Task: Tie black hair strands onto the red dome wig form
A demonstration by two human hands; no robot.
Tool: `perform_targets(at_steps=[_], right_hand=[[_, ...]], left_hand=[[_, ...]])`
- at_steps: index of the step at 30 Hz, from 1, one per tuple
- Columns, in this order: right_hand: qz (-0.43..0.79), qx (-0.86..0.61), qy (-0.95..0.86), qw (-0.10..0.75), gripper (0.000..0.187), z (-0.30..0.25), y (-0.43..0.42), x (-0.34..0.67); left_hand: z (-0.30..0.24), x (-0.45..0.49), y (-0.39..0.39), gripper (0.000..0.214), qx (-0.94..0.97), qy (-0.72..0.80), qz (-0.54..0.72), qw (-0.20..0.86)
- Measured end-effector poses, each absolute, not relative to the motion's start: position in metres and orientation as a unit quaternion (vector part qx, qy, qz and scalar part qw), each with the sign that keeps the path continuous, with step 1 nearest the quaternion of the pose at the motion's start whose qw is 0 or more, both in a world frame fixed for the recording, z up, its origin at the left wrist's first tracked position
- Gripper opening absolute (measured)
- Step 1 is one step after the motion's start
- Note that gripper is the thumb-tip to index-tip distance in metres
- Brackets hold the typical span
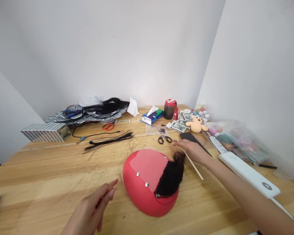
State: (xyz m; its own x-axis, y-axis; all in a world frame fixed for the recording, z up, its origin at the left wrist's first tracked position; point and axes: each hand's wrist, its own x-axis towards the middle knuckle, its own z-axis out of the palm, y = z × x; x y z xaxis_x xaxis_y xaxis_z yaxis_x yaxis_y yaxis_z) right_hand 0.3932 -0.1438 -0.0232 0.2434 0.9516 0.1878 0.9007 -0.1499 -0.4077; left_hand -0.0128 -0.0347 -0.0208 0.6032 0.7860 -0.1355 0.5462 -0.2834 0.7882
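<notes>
A red dome-shaped form (143, 178) lies on the wooden table (51, 176), with a patch of black hair (170, 178) pinned to its right side. My right hand (192, 150) rests beside the hair's far end, fingers closed on a thin wooden stick (194, 164) that slants toward me. My left hand (93, 207) hovers just left of the form, fingers together in a loose pinch; what they hold, if anything, is too fine to make out. Loose black hair strands (109, 141) lie farther back on the table.
Black scissors (164, 139), red scissors (108, 126), a tissue box (152, 116), a dark jar with red lid (170, 108), a plush bear (196, 124), banknotes, a striped box (46, 132) and a pile of hair and packets stand at the back. A white device (250, 173) lies right.
</notes>
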Motion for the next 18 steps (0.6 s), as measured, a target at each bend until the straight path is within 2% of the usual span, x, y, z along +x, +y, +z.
perform_targets(at_steps=[2, 5, 8, 11, 16, 18], right_hand=[[0.066, -0.765, -0.598, 0.23, 0.022, -0.018, -0.152, 0.402], [0.098, -0.779, -0.57, 0.242, 0.031, -0.007, -0.178, 0.412], [0.165, -0.781, -0.545, 0.257, 0.04, 0.006, -0.211, 0.423], [0.221, -0.783, -0.518, 0.266, 0.043, 0.017, -0.241, 0.432], [0.163, -0.818, -0.468, 0.293, 0.052, 0.033, -0.262, 0.416], [0.121, -0.819, -0.455, 0.328, 0.047, 0.033, -0.256, 0.391]], left_hand=[[-0.016, -0.018, -0.038, 0.058, 0.792, 0.43, 0.171, 0.398], [-0.01, -0.023, -0.042, 0.049, 0.81, 0.418, 0.214, 0.352], [-0.006, -0.024, -0.04, 0.038, 0.861, 0.347, 0.236, 0.286], [-0.004, -0.02, -0.039, 0.038, 0.91, 0.249, 0.258, 0.21], [-0.003, -0.003, -0.057, 0.024, 0.945, 0.111, 0.298, 0.082], [-0.005, 0.008, -0.07, 0.03, 0.948, 0.101, 0.3, 0.032]])
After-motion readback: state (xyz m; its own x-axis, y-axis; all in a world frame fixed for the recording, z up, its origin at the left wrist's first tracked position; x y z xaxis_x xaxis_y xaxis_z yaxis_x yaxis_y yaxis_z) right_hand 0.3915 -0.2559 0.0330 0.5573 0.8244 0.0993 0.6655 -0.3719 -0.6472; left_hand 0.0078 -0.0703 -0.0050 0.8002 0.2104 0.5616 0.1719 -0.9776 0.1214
